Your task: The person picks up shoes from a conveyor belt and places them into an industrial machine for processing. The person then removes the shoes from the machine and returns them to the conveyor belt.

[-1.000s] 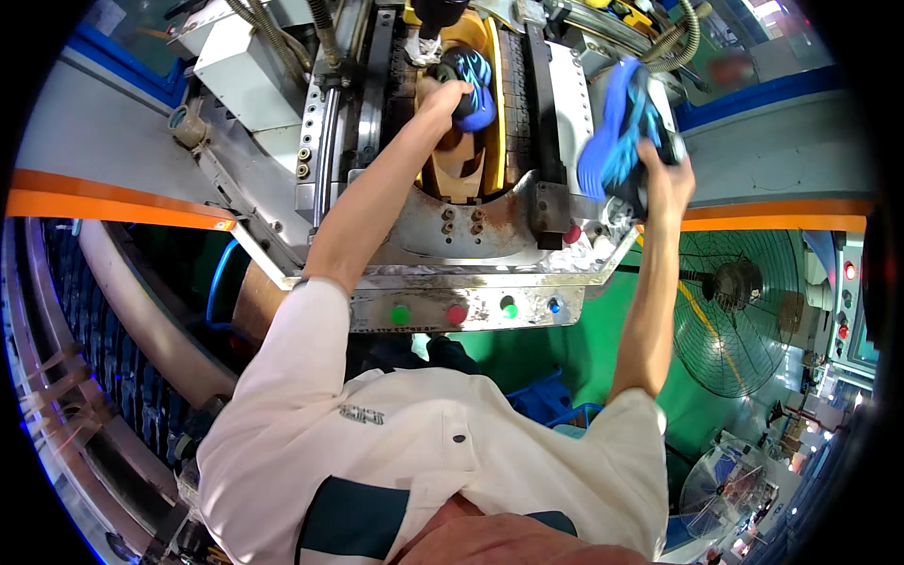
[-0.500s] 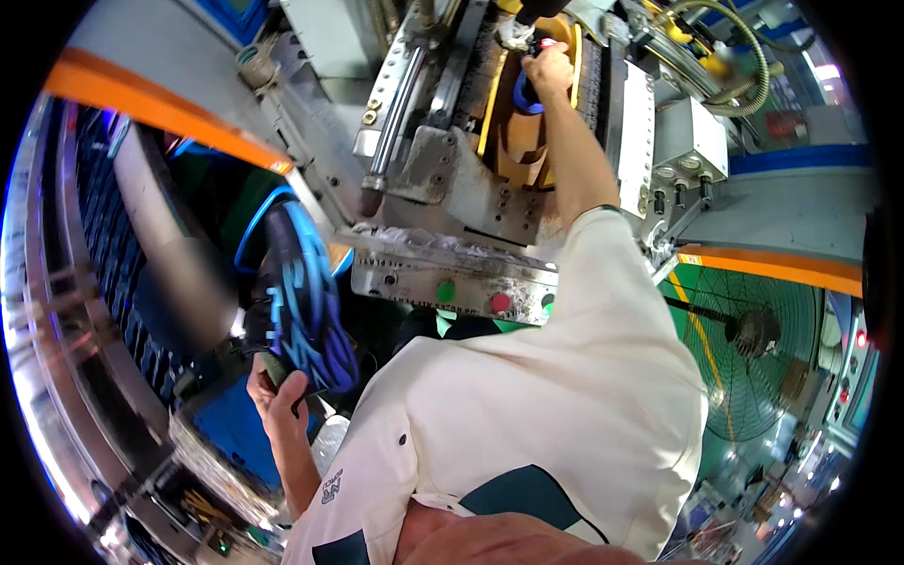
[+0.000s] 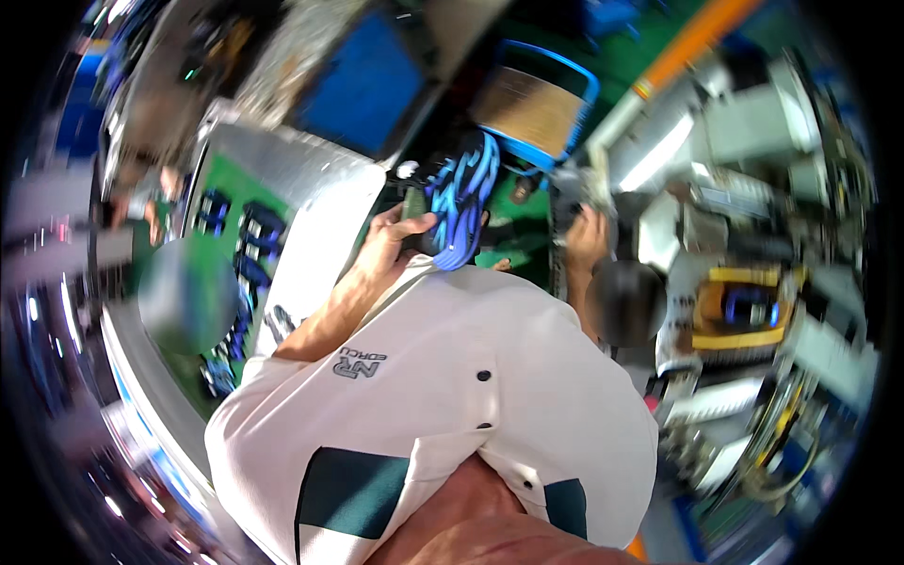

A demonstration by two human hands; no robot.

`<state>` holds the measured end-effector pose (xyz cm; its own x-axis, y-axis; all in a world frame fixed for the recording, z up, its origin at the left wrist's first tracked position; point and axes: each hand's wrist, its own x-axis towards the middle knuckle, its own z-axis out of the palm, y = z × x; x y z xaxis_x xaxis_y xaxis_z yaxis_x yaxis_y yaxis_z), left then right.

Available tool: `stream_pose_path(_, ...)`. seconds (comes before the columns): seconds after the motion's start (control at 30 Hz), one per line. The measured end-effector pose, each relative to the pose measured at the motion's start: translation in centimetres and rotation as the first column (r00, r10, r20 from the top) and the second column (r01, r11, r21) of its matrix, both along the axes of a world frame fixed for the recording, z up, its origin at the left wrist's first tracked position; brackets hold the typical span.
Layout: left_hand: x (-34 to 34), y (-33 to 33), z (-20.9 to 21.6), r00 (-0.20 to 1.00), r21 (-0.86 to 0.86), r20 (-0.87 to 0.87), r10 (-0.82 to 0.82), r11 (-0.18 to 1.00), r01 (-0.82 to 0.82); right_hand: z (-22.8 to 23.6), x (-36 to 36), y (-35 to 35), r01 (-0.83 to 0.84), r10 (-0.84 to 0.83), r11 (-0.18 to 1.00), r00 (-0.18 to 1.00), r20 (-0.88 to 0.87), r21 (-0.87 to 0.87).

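Observation:
My left hand [image 3: 384, 243] is closed on a black and blue shoe [image 3: 461, 202] with a purple-blue sole, held in front of my chest. The thumb lies across the shoe's dark end. At the front panel [image 3: 565, 202] of the machine is my right hand [image 3: 587, 235], fingers stretched out and somewhat blurred. I see nothing in it; whether it presses on the panel cannot be made out. Inside the machine, between yellow edges, another dark and blue shoe [image 3: 749, 306] sits in a brown trough [image 3: 711, 311].
On my left, several dark and blue shoes [image 3: 259, 231] rest on a green surface beside a shiny metal ledge [image 3: 325, 207]. Ahead stands a blue-framed cart [image 3: 586, 94] with a brown top. An orange rail [image 3: 702, 38] runs at the far right.
My view has swung left, so the machine now appears at the right. My right hand has left the trough and come to the front panel. The left hand still holds its shoe.

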<state>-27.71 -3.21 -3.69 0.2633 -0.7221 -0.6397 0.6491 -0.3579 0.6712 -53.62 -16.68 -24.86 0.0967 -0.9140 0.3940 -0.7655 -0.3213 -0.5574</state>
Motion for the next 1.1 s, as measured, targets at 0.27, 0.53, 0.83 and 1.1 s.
stream_pose_path(0.27, 6.1, 9.1, -5.2, 0.850, 0.006, 0.057, 0.523, 0.851, -0.525, 5.7, 1.3, -5.4, -0.132, 0.205, 0.951, 0.946, 0.250, -0.280)
stream_pose_path(0.53, 22.7, 13.2, -12.4, 0.596, 0.044, 0.154, 0.788, 0.598, -0.801, 24.8, 24.9, -10.2, -0.414, 0.537, 0.826, 0.783, 0.314, -0.382)
stream_pose_path(0.83, 39.8, 17.1, -21.8, 0.361, 0.048, 0.364, 0.859, 0.370, -0.928, 44.1, 59.4, -7.7, -0.849, 0.814, 0.301, 0.466, -0.346, -0.435)
stream_pose_path(1.1, 56.4, 20.1, -30.8, 0.338, 0.208, 0.476, 0.812, 0.269, -0.940, 47.4, 78.4, -5.9, -0.972, 0.639, 0.014, 0.189, -0.746, -0.235)
